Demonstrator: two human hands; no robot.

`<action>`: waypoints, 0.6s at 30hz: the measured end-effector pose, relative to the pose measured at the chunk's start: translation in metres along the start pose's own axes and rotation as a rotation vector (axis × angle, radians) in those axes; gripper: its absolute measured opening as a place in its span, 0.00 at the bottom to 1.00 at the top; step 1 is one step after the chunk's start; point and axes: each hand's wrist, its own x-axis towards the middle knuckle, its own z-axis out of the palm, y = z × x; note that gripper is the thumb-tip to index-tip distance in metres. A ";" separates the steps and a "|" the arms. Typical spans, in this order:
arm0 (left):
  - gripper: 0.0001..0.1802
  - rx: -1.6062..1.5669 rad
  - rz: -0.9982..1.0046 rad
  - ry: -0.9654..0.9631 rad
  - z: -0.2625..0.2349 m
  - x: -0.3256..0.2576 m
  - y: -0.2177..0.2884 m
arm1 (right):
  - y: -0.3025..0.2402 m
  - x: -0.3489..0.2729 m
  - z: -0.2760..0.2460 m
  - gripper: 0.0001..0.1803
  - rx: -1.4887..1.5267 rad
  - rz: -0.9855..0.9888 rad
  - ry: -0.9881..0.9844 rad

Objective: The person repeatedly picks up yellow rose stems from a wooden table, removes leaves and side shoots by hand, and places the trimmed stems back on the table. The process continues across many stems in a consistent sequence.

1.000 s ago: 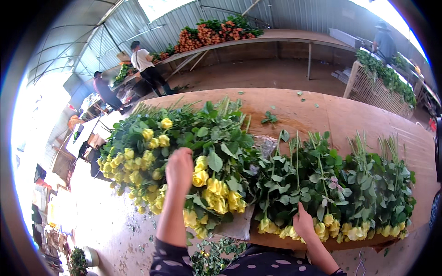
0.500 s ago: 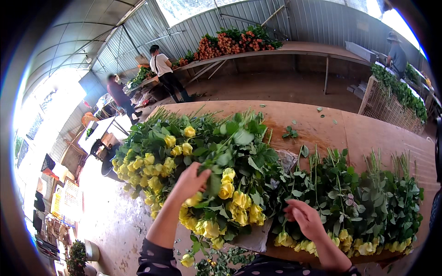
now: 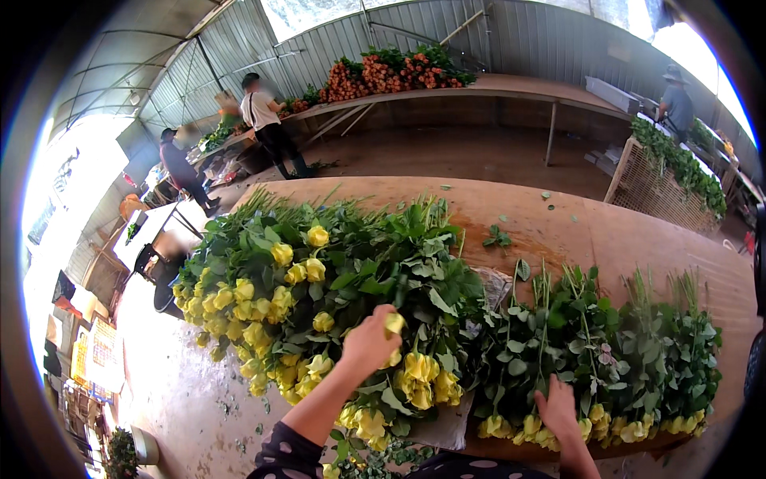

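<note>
My left hand (image 3: 372, 343) is closed over the large pile of yellow roses (image 3: 257, 310), with a yellow rose bloom (image 3: 394, 323) at its fingertips. Leafy stems spread beneath and beyond it, and a cluster of blooms (image 3: 421, 377) hangs just to its right. Lower right, my right hand (image 3: 558, 409) rests on a row of yellow roses (image 3: 571, 343), fingers stretched over the leaves above the blooms. Nothing shows in its grip, though its fingertips are partly among the foliage. Blooms in this row point toward me, stems away.
Both lots lie on a wooden table (image 3: 550, 227) with loose leaves (image 3: 496, 237). Beyond it, a long bench (image 3: 519, 86) bears orange flowers (image 3: 383, 73). Several people work farther off, one in a white top (image 3: 262, 112). A wicker crate (image 3: 656, 182) stands at the right.
My left hand has moved right to a bloom; the blurred leafy stem by it no longer shows. My right hand has lowered onto the right-hand row. The whole view has shifted slightly.
</note>
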 end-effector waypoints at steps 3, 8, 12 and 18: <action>0.25 -0.346 0.004 0.023 -0.012 0.008 -0.048 | -0.038 0.015 -0.036 0.18 0.420 -0.094 0.165; 0.17 -1.092 -0.281 0.082 -0.074 0.014 -0.101 | -0.171 0.063 -0.077 0.10 0.967 -0.517 0.000; 0.18 -0.392 -0.201 0.137 -0.078 0.031 -0.120 | -0.250 0.104 -0.052 0.12 1.266 -0.505 -0.405; 0.27 0.048 0.002 -0.024 -0.036 0.035 -0.134 | -0.331 0.152 0.007 0.28 0.841 -0.108 -0.661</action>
